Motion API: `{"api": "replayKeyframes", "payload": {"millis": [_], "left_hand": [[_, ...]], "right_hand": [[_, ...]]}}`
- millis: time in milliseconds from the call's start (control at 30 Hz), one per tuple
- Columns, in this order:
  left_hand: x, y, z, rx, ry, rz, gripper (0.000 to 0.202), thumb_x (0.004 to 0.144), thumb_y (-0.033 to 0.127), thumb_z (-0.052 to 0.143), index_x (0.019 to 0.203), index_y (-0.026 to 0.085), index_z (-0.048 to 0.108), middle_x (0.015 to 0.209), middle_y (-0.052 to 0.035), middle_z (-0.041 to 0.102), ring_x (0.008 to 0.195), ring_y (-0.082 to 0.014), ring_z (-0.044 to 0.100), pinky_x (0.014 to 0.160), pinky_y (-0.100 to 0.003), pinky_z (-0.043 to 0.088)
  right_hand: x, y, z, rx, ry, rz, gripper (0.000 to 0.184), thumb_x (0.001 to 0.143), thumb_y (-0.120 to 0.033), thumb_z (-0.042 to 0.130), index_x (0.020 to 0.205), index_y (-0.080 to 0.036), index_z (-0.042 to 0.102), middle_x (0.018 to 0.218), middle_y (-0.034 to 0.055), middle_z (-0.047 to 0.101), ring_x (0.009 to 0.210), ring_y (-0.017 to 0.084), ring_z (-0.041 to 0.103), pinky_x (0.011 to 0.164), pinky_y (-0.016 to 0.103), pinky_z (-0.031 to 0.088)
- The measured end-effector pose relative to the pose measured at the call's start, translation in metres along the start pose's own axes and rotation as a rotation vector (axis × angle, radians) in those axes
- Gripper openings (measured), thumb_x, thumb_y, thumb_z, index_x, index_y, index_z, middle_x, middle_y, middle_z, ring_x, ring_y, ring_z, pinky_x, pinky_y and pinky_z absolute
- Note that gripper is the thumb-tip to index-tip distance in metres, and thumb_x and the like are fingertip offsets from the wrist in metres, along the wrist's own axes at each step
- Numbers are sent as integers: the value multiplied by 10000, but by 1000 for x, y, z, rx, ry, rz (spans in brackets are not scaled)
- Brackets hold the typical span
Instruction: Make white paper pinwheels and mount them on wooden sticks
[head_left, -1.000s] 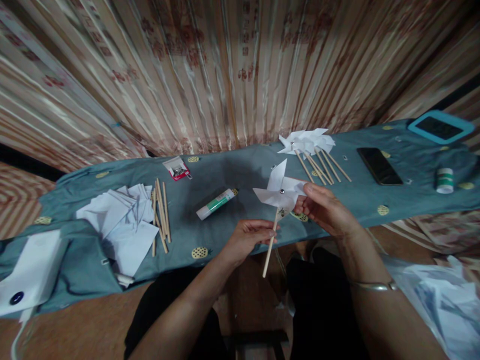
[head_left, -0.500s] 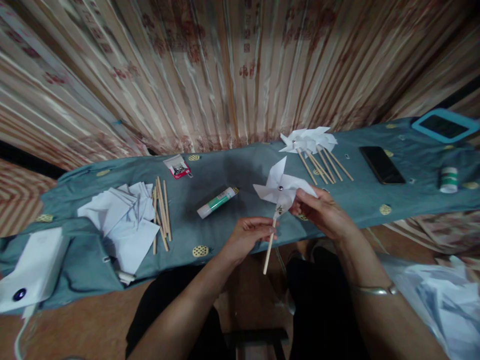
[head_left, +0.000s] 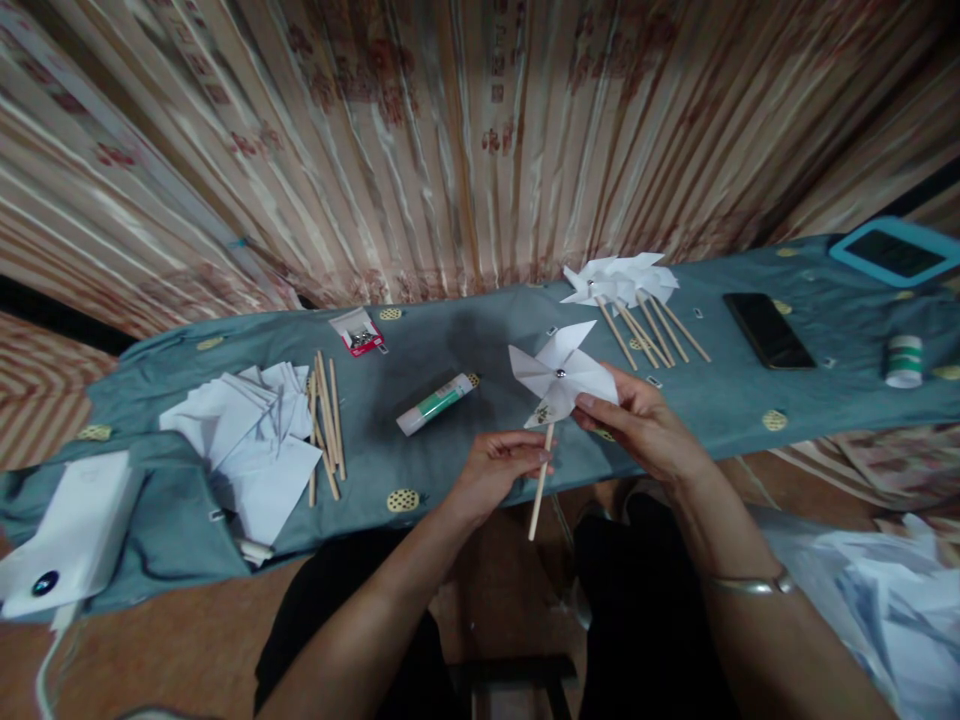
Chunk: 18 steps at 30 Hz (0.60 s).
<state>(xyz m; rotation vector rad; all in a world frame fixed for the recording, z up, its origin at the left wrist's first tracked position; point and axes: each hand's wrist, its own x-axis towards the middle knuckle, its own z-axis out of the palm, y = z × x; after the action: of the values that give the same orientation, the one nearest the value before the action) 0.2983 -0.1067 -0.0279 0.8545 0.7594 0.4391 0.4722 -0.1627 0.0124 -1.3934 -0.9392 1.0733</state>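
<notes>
A white paper pinwheel (head_left: 559, 372) with a silver pin at its centre is held above the table's front edge. My left hand (head_left: 504, 470) pinches its wooden stick (head_left: 541, 490), which tilts with its lower end towards me. My right hand (head_left: 630, 415) has thumb and fingers on one of the paper blades at the right. Behind it, several finished pinwheels (head_left: 622, 280) lie stacked with their sticks pointing towards me. A glue stick (head_left: 435, 403) rests on the cloth to the left of my hands.
On the left are white paper sheets (head_left: 255, 430), several loose wooden sticks (head_left: 327, 420), an open pin box (head_left: 358, 332) and a white device (head_left: 75, 530) with a cable. A phone (head_left: 766, 330), a second glue stick (head_left: 904, 361) and a blue-framed tablet (head_left: 896, 252) lie right. A plastic bag of paper (head_left: 885, 610) stands lower right.
The pinwheel's blades have turned clockwise about the pin. My right hand has shifted slightly left and down with the blade, while my left hand keeps its hold on the stick.
</notes>
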Motion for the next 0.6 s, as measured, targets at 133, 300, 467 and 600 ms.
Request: {"api": "replayKeyframes", "payload": {"millis": [133, 300, 467, 600], "left_hand": [[1, -1, -1, 10, 4, 11, 406, 481, 405, 892, 763, 135, 779, 623, -39, 705, 578, -138, 646, 660, -266, 521], [1, -1, -1, 9, -3, 13, 392, 494, 398, 886, 769, 137, 785, 607, -33, 699, 566, -123, 630, 654, -253, 518], [2, -1, -2, 3, 5, 11, 398, 483, 394, 895, 759, 132, 778, 625, -44, 710, 578, -139, 642, 677, -281, 528], [3, 0, -3, -19, 36, 14, 376, 461, 364, 900, 737, 141, 774, 670, -44, 729, 576, -137, 645, 668, -280, 534]], "right_hand": [[1, 1, 2, -50, 23, 3, 331, 695, -473, 784, 799, -208, 617, 590, -45, 550, 551, 117, 474, 541, 255, 387], [2, 0, 8, -64, 49, 33, 399, 627, -493, 820, 815, -202, 622, 605, -51, 568, 519, 97, 457, 491, 235, 388], [2, 0, 1, -53, 64, 64, 456, 613, -505, 830, 924, -211, 672, 694, -15, 676, 561, 114, 526, 522, 237, 423], [1, 3, -9, -34, 189, 36, 396, 655, -543, 794, 871, -221, 714, 623, -20, 631, 536, 109, 510, 504, 234, 395]]}}
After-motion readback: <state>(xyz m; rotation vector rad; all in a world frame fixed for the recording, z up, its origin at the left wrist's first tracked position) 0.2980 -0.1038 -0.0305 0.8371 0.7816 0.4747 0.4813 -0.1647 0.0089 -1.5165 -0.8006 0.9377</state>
